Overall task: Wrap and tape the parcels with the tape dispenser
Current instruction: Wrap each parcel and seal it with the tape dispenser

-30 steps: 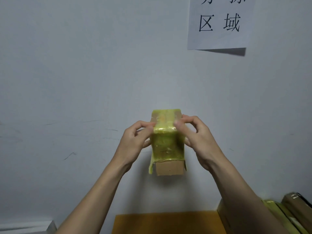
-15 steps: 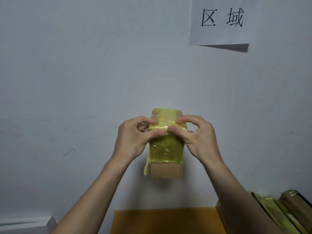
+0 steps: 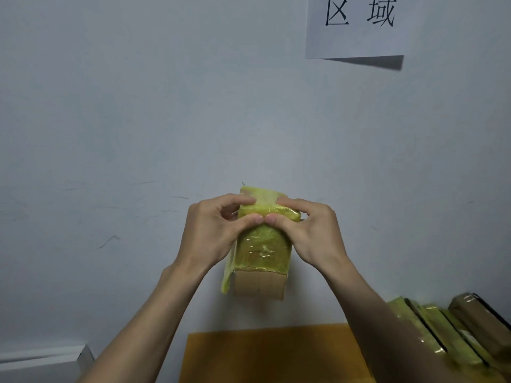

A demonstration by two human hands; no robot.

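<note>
Head view: parcel (image 3: pixel 262 250) between hands (image 3: pixel 265 230)

A packing area was suggested: a printed paper sign (image 3: pixel 359 26) was stuck on the bare white wall (image 3: pixel 138 106), and taped parcels (image 3: pixel 442 333) were stacked beside brown cardboard (image 3: pixel 262 352).

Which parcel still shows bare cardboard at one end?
The parcel held in both hands; its lower end is unwrapped cardboard, unlike the wrapped parcels stacked at lower right.
</note>
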